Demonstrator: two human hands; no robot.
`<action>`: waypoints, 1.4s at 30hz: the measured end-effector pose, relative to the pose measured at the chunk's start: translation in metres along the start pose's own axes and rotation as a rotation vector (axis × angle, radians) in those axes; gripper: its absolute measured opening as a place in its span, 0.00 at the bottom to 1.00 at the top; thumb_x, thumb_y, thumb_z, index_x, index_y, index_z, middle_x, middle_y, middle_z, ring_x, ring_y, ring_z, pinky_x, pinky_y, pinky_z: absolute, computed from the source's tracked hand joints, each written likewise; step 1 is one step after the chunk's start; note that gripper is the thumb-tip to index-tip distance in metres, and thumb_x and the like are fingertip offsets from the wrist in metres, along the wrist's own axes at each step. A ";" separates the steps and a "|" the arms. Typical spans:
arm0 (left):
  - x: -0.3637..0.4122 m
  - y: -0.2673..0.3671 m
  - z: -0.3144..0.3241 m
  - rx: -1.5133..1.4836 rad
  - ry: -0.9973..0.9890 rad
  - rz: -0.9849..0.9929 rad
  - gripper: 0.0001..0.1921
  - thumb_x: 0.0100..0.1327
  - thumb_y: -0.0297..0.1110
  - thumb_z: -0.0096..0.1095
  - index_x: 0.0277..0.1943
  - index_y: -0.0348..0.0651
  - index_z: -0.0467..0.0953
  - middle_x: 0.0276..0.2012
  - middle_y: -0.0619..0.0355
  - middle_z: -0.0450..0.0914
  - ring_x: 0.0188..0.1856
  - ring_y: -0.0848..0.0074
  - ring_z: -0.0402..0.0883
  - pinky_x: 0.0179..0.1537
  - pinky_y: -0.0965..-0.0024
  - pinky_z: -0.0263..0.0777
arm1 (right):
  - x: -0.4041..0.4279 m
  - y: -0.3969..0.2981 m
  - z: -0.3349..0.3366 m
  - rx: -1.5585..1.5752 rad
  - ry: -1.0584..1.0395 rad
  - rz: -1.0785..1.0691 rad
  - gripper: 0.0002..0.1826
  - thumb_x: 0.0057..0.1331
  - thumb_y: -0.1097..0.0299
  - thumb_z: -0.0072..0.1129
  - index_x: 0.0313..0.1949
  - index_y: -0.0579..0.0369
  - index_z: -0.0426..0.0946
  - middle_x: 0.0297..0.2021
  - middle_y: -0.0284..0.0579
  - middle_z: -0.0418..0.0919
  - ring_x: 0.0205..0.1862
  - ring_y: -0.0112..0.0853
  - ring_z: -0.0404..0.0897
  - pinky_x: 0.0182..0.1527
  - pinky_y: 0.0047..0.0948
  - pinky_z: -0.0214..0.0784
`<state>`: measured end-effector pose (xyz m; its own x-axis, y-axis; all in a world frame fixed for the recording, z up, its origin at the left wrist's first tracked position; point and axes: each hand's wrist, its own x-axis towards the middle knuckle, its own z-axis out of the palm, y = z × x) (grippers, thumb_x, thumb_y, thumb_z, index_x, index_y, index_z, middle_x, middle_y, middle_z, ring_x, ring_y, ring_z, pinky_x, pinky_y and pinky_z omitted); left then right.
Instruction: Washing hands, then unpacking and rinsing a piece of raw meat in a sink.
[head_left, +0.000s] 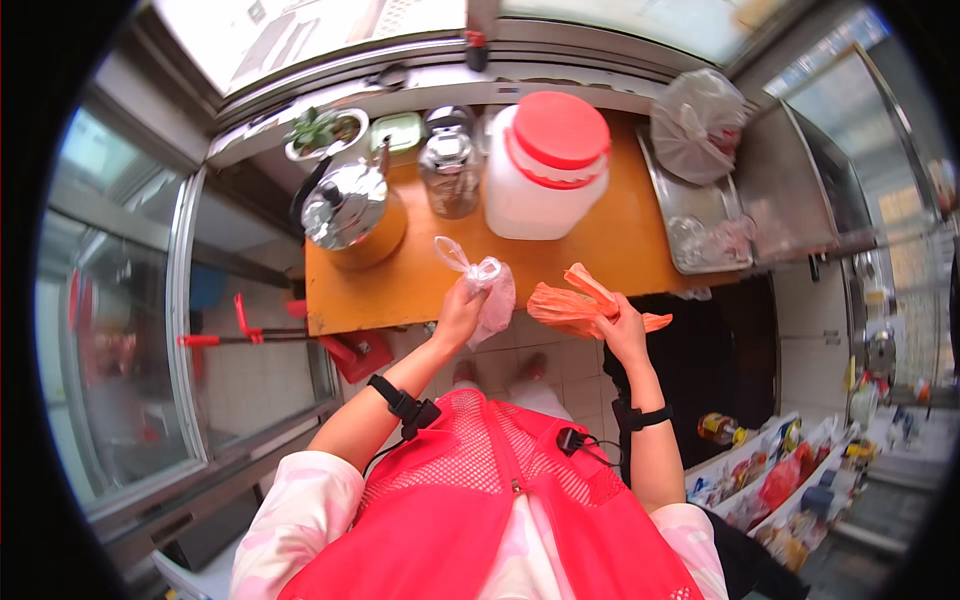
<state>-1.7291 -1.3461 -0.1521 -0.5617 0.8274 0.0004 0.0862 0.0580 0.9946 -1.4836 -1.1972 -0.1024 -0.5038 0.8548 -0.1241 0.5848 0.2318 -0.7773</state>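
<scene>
My left hand (460, 313) grips a small tied clear plastic bag (496, 304) with pinkish contents, just below its knot. To its right, my right hand (624, 327) pinches a crumpled orange plastic bag (566, 306). Both hands are over the front edge of an orange-brown table (450, 255), apart from each other. Behind them on the table stand a large white plastic jar (536, 202) with a red lid, a glass jar (448, 172) with a shiny top, and a metal kettle (346, 206) with a black handle.
A potted plant (311, 131) and a green-lidded container (397, 133) stand at the back left. At the right, a metal tray (675, 232) holds a white plastic bag (697, 127) and clear plastic items. A red dustpan (360, 356) lies below the table's left side; shelves with packages are lower right.
</scene>
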 end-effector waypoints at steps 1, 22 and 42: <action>0.001 0.000 0.009 -0.022 0.011 0.015 0.13 0.64 0.31 0.55 0.48 0.34 0.74 0.39 0.55 0.80 0.42 0.77 0.75 0.46 0.71 0.68 | -0.005 0.007 -0.008 0.018 0.034 -0.003 0.15 0.52 0.71 0.57 0.40 0.60 0.73 0.24 0.46 0.77 0.24 0.29 0.78 0.31 0.26 0.69; -0.004 0.098 0.407 0.121 -0.715 0.058 0.14 0.62 0.31 0.57 0.50 0.37 0.73 0.39 0.55 0.80 0.42 0.77 0.75 0.47 0.71 0.68 | -0.153 0.240 -0.271 0.418 0.620 0.302 0.09 0.53 0.71 0.58 0.35 0.59 0.77 0.24 0.37 0.77 0.26 0.21 0.74 0.31 0.23 0.67; -0.017 0.123 0.848 0.053 -1.288 0.057 0.14 0.62 0.32 0.56 0.50 0.36 0.73 0.38 0.52 0.81 0.42 0.71 0.79 0.45 0.69 0.70 | -0.274 0.410 -0.458 0.693 1.216 0.771 0.08 0.60 0.69 0.57 0.38 0.58 0.75 0.24 0.29 0.71 0.20 0.15 0.66 0.21 0.15 0.60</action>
<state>-1.0112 -0.8789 -0.1183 0.6352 0.7674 -0.0874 0.1330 0.0027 0.9911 -0.8141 -1.1235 -0.1048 0.7437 0.5858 -0.3222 -0.1107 -0.3673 -0.9235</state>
